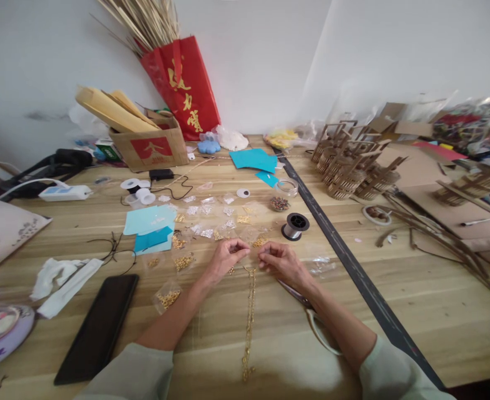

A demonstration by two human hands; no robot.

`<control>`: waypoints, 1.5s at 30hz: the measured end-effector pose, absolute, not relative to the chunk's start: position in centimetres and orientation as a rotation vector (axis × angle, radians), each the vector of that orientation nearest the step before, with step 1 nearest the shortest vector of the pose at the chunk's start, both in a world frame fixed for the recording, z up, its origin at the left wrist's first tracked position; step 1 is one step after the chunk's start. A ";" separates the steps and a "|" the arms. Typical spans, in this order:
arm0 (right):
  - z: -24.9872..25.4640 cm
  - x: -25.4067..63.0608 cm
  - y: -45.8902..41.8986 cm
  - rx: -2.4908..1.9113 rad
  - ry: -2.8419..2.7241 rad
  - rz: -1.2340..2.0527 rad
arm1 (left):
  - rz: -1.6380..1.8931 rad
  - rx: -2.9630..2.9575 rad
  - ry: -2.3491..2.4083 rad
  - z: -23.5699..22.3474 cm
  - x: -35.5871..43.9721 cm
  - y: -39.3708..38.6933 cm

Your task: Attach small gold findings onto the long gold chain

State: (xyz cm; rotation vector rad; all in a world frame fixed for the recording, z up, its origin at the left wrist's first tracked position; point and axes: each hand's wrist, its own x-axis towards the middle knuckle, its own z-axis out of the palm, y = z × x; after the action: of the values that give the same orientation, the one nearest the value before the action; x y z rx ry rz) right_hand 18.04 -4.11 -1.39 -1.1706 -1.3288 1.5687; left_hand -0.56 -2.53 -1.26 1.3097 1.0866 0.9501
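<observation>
Lengthwise, the gold chain (248, 333) runs bodyward from just below the left hand (229, 256) and right hand (285, 264), both pinched closed, on what I cannot tell.

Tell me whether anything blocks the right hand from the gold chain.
Nothing visible stands between the right hand and the gold chain; only tabletop shows there. The scissors lie off to the side, partly under the right forearm.
</observation>
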 end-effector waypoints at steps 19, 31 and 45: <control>-1.1 16.7 -4.6 -1.185 -1.648 1.527 | 1.107 1.360 1.150 -0.3 0.6 -3.1; -0.8 16.2 -4.9 -1.152 -1.612 1.546 | 1.144 1.262 1.108 0.1 1.1 -3.6; -0.2 16.5 -4.8 -1.132 -1.639 1.437 | 1.090 1.361 1.136 0.4 0.7 -3.8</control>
State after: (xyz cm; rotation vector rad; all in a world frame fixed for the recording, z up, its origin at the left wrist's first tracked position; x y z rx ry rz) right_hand 16.49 -4.75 -0.15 -1.1319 -1.6392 1.4369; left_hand 0.71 -3.80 0.41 1.3611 1.1361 1.0904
